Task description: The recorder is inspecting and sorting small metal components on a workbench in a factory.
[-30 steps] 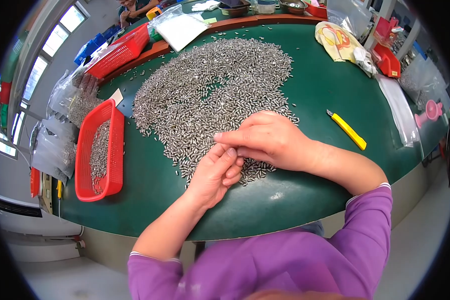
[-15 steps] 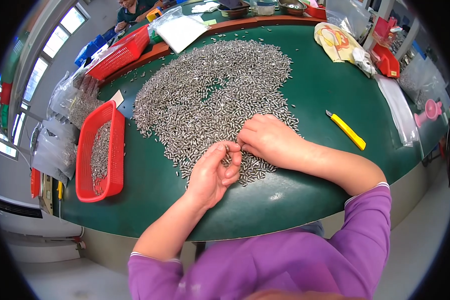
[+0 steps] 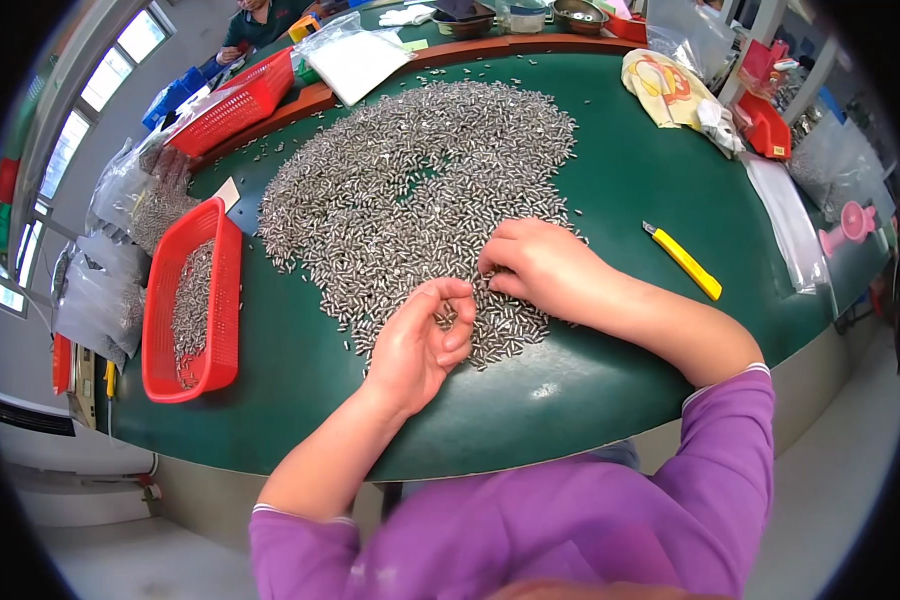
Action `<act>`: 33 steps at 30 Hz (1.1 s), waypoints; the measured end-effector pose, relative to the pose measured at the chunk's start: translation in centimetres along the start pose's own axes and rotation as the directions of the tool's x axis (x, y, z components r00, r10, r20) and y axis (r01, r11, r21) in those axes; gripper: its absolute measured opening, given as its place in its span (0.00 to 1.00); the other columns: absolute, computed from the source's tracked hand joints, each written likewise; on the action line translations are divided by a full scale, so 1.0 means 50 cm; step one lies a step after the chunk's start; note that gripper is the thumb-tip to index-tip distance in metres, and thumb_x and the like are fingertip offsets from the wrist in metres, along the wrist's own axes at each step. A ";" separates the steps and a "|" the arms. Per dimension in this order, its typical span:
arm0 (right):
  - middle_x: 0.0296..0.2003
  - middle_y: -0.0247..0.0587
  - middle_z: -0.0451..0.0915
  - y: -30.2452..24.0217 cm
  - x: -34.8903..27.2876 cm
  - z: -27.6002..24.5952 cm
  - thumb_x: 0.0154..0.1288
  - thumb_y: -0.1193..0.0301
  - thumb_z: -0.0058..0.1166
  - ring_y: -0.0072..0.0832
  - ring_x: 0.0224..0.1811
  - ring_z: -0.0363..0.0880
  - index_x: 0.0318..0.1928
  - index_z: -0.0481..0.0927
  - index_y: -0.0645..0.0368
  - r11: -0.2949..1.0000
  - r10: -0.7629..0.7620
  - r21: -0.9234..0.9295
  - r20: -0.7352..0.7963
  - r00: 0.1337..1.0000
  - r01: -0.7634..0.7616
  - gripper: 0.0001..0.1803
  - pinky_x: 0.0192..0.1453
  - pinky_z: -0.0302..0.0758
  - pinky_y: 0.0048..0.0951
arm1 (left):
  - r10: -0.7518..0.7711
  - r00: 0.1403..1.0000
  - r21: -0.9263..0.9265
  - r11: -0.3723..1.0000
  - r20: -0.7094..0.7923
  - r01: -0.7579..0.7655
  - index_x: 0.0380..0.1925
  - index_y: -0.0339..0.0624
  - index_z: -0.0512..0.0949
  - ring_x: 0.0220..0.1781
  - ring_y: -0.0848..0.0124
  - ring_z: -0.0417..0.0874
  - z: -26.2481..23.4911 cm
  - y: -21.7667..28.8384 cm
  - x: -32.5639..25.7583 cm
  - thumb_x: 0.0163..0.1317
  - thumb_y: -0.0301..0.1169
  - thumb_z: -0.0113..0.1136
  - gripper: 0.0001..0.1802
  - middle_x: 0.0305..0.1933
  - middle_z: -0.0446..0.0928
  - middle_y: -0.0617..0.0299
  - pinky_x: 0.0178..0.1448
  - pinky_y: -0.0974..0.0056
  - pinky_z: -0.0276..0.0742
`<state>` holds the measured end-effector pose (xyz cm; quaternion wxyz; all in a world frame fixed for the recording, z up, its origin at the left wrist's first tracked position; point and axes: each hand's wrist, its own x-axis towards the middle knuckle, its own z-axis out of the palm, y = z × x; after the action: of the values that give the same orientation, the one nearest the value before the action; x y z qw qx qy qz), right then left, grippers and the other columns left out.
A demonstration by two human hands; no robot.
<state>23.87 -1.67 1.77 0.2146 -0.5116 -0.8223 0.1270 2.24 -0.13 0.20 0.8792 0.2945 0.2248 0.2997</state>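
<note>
A wide heap of small silvery metal pins (image 3: pixel 400 180) is spread over the green tabletop. At its near edge my left hand (image 3: pixel 422 335) is turned palm up, its fingers curled in toward the thumb. Whatever lies inside that curl is too small or hidden to name. Just right of it my right hand (image 3: pixel 540 262) hangs palm down over the pins, fingers bent and pressed together. Its fingertips are close to the heap, and what they pinch, if anything, cannot be made out. A narrow gap separates the two hands.
Left of the heap stands a red plastic basket (image 3: pixel 225 310) partly filled with similar pins. A yellow utility knife (image 3: pixel 685 262) lies at the right. Plastic bags of pins (image 3: pixel 160 200) line the left side. Across the table sits another person (image 3: pixel 260 30) near a second red basket (image 3: pixel 235 110).
My fingertips met half a second ago; now the right hand has drawn slightly away from the left. The whole view has shifted a little.
</note>
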 end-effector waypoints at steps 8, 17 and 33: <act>0.35 0.35 0.78 -0.019 0.020 -0.009 0.55 0.71 0.61 0.36 0.42 0.77 0.35 0.84 0.54 0.980 -0.006 0.190 -0.282 0.959 0.062 0.06 0.46 0.75 0.35 | -0.024 1.000 0.031 0.999 -0.018 0.025 0.45 0.39 0.70 0.25 0.80 0.63 0.002 0.000 -0.006 0.70 0.31 0.47 0.09 0.35 0.70 0.63 0.24 0.75 0.57; 0.45 0.40 0.76 -0.044 0.018 -0.006 0.60 0.75 0.57 0.37 0.49 0.76 0.46 0.83 0.54 0.876 -0.218 0.396 -0.186 0.958 0.276 0.12 0.54 0.74 0.35 | -0.027 1.000 0.117 0.993 0.002 0.027 0.47 0.44 0.70 0.23 0.84 0.62 0.007 -0.005 -0.005 0.70 0.31 0.52 0.08 0.32 0.70 0.67 0.24 0.80 0.57; 0.40 0.38 0.78 0.001 0.012 0.009 0.55 0.72 0.60 0.39 0.46 0.76 0.42 0.81 0.55 0.996 0.013 -0.087 0.003 1.000 -0.013 0.12 0.50 0.73 0.39 | -0.038 0.998 0.047 0.998 0.053 0.036 0.39 0.39 0.69 0.25 0.76 0.63 -0.006 0.002 -0.004 0.69 0.31 0.40 0.09 0.34 0.71 0.60 0.25 0.73 0.58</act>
<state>23.48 -1.12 1.47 0.1899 -0.5256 -0.8240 0.0932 1.88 -0.06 0.08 0.8833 0.3183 0.2134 0.2701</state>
